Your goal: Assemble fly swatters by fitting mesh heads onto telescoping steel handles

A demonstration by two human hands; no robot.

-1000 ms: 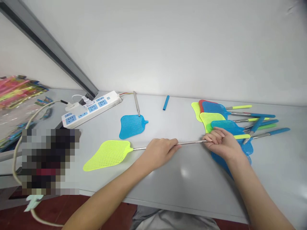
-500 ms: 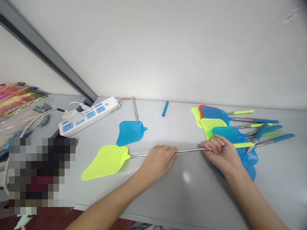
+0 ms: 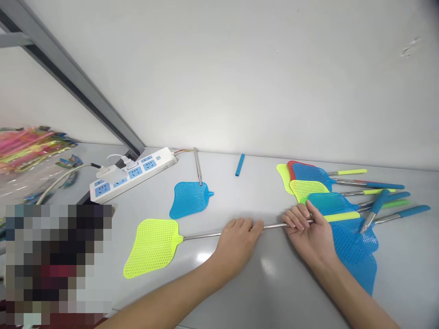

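A yellow fly swatter [image 3: 152, 249] with a long metal rod lies across the middle of my view, its perforated head to the left. My left hand [image 3: 240, 237] is closed over the rod, palm down. Farther right, my right hand [image 3: 310, 230] curls its fingers round the rod beside the yellow grip, palm turned up. Behind the left hand lie a loose blue swatter head [image 3: 190, 200] and a separate metal rod [image 3: 198, 165] whose end touches it. A short blue sleeve [image 3: 240, 165] rests near the wall.
A pile of blue, yellow and red fly swatters [image 3: 353, 246] spreads at the right, partly behind my right arm. A white power strip [image 3: 133, 174] with plugs stands at the left. Beyond it are bagged colourful items [image 3: 30, 146]. A grey wall [image 3: 257, 77] bounds the table's back.
My left hand has slid along the rod toward the grip, and more rod shows beside the swatter's head. My hands are now closer together. The camera view has shifted slightly.
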